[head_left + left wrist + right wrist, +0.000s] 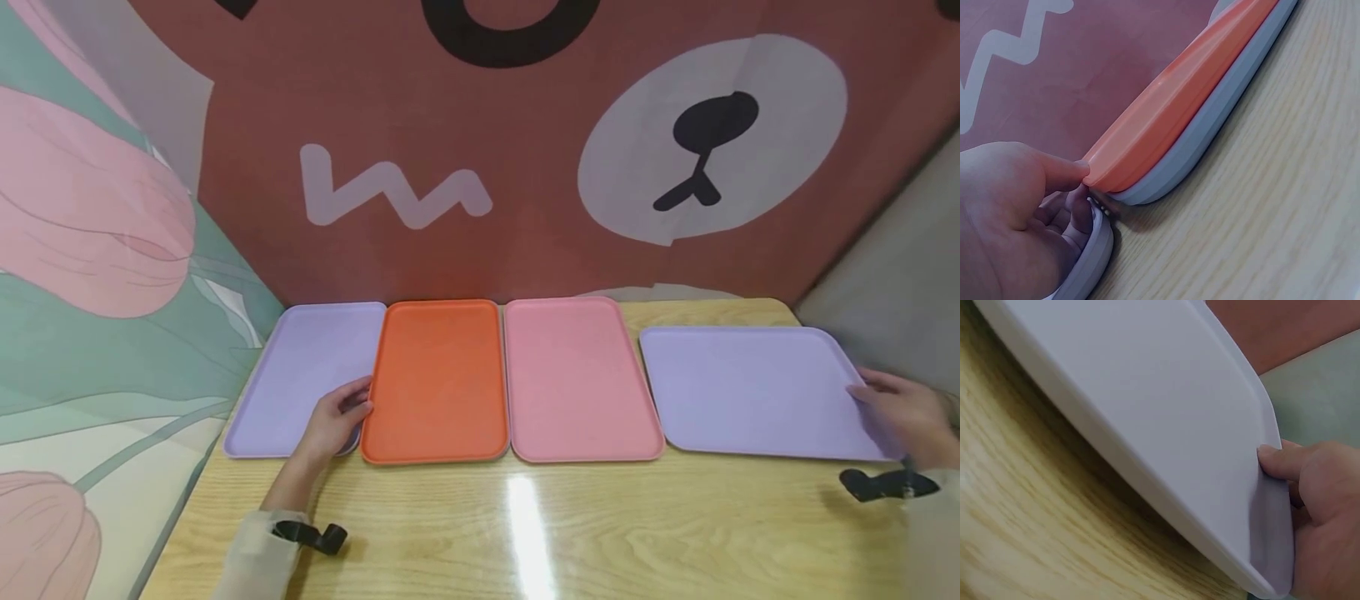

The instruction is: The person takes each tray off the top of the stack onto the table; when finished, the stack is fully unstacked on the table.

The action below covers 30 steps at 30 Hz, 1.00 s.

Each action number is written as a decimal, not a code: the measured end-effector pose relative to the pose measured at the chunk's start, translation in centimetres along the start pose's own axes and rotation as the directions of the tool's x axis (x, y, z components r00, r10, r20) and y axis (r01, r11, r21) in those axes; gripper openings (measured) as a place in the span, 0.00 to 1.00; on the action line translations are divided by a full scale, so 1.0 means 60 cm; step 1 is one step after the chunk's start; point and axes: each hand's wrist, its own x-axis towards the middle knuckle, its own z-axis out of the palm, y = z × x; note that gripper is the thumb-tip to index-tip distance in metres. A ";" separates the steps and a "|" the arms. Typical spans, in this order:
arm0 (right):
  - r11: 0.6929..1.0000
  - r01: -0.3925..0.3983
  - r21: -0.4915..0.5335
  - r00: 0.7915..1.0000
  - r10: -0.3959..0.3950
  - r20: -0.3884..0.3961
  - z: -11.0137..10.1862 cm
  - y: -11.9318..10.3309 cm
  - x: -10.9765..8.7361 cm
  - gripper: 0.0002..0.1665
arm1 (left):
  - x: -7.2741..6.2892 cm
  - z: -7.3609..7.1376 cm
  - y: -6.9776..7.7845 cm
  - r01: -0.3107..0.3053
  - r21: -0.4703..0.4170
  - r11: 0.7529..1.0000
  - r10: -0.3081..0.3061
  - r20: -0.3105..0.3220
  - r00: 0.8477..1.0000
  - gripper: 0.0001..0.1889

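Note:
My left hand (333, 421) pinches the left rim of the orange tray (438, 379), thumb on top and fingers curled beneath. Under the orange tray a grey-blue tray (1194, 150) shows in the left wrist view. The left lavender tray (315, 367) lies under that hand, its rim close to the fingers. At the far right, my right hand (903, 412) grips the short right edge of another lavender tray (750, 387), its thumb over the rim. This tray lies lengthwise, and in the right wrist view its near edge stands above the table with shadow beneath.
Between the orange tray and the right lavender one lies a pink tray (581, 379). All sit on a wooden table (600, 525) against a red-brown printed wall (525, 258). A patterned curtain (112, 375) borders the left, a grey panel (892, 275) the right.

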 end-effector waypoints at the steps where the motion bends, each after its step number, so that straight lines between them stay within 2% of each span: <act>1: 1.000 0.005 0.005 1.000 -0.005 -0.016 0.001 -0.002 -0.002 0.42 | 0.000 0.000 -0.001 -0.002 0.003 1.000 0.002 0.004 1.000 0.26; 3: 1.000 0.014 -0.018 0.998 -0.015 -0.053 0.005 -0.007 -0.005 0.39 | 0.001 0.000 -0.001 0.000 0.007 1.000 0.000 0.008 1.000 0.26; 7: 0.992 0.013 -0.129 0.998 -0.021 -0.059 0.018 -0.033 -0.014 0.35 | 0.000 0.002 0.003 0.022 0.005 1.000 -0.022 0.013 1.000 0.26; 10: 0.977 0.065 -0.202 0.997 -0.073 -0.032 0.022 -0.045 -0.021 0.35 | -0.001 0.003 0.000 0.017 -0.007 1.000 -0.016 0.011 1.000 0.26; 14: 0.956 0.158 -0.248 0.987 -0.158 0.020 0.022 -0.045 -0.033 0.40 | -0.002 0.004 -0.004 0.003 -0.013 1.000 -0.003 0.009 1.000 0.26; 17: 0.913 0.292 -0.284 0.955 -0.294 0.037 0.031 -0.042 -0.048 0.41 | -0.003 0.003 -0.002 0.004 -0.009 1.000 -0.004 0.008 1.000 0.26; 20: 0.838 0.439 -0.325 0.893 -0.446 0.055 0.051 -0.047 -0.072 0.40 | -0.003 0.002 0.000 -0.001 -0.002 1.000 0.001 0.005 1.000 0.25; 22: 0.789 0.504 -0.351 0.857 -0.507 0.089 0.068 -0.058 -0.094 0.42 | -0.003 0.001 0.002 -0.006 -0.001 1.000 0.006 0.004 1.000 0.25; 27: 0.735 0.592 -0.332 0.806 -0.551 0.216 0.115 -0.095 -0.147 0.49 | -0.003 0.000 0.005 0.004 -0.018 1.000 -0.004 0.005 1.000 0.26; 30: 0.742 0.603 -0.293 0.796 -0.535 0.282 0.138 -0.109 -0.165 0.51 | -0.003 0.000 0.005 0.015 -0.025 1.000 -0.015 0.002 1.000 0.26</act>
